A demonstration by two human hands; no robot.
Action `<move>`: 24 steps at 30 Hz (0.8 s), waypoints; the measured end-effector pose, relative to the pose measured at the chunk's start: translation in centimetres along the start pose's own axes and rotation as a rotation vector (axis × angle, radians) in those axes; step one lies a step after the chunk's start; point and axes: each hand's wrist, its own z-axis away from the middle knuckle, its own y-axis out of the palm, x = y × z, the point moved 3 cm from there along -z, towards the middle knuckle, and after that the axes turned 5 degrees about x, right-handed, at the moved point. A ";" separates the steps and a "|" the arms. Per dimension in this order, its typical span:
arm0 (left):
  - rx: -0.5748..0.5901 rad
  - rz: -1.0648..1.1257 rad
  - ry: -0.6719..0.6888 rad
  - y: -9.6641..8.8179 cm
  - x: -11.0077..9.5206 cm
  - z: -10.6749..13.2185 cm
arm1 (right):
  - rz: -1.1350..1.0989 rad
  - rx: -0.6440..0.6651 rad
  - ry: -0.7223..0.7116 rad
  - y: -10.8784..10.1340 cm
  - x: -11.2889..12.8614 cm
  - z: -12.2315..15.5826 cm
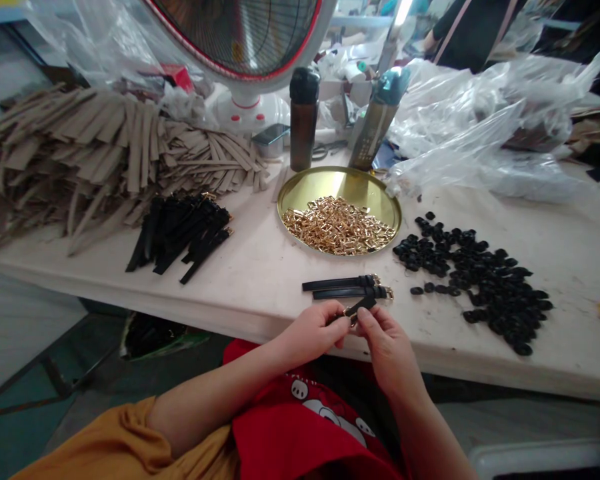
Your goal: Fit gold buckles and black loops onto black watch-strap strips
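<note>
Left hand [325, 325] and right hand [387, 340] pinch one black strap [364, 305], gold buckle [353, 321] between their fingertips | strap at the table's [263, 277] front edge, near its middle | best handled with thumbs close to the buckle, strap flat and untwisted

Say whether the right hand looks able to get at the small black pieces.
Probably yes: nothing visible blocks the tabletop between the right hand and the small black pieces, though that hand is occupied with a black strap.
</note>
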 end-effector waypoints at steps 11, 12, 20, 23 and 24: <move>0.039 -0.040 -0.018 0.2 0.9 0.9 | -0.063 -0.055 -0.013 -0.3 -0.9 1.1; 0.038 -0.042 -0.017 0.2 0.8 1.0 | -0.087 -0.056 -0.005 -0.4 -1.0 1.1; -0.003 0.016 0.011 0.5 0.6 1.2 | 0.032 0.035 -0.027 0.3 -0.2 1.7; 0.004 0.023 -0.021 0.5 0.7 1.1 | -0.024 0.000 0.008 0.2 -0.7 1.7; 0.008 0.022 -0.031 0.5 0.7 1.0 | -0.062 -0.004 0.023 0.1 -0.8 1.7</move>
